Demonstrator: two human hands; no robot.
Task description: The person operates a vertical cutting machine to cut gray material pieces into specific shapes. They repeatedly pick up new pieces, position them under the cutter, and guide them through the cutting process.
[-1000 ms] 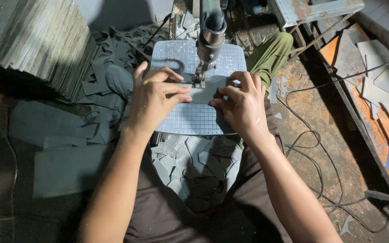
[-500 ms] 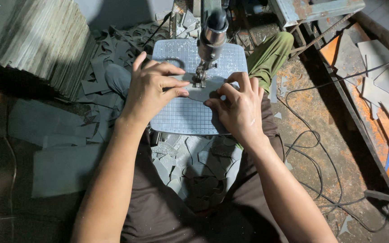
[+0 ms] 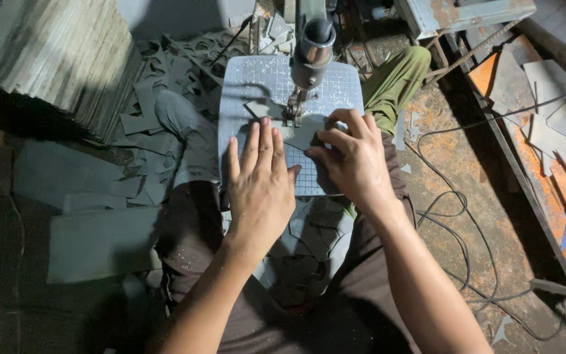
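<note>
Ctr frame: left hand (image 3: 260, 180) flat, fingers spread, pressing thin grey sheet piece (image 3: 301, 136) on gridded mat (image 3: 257, 85) under machine head (image 3: 311, 49), right hand (image 3: 355, 160) pinching its edge w/ fingertips; piece prob light, flexible—hold near edges, clear of needle.

Dim scene, harsh light from above on the gridded mat (image 3: 257, 85), deep shadows at left, sharp focus.
</note>
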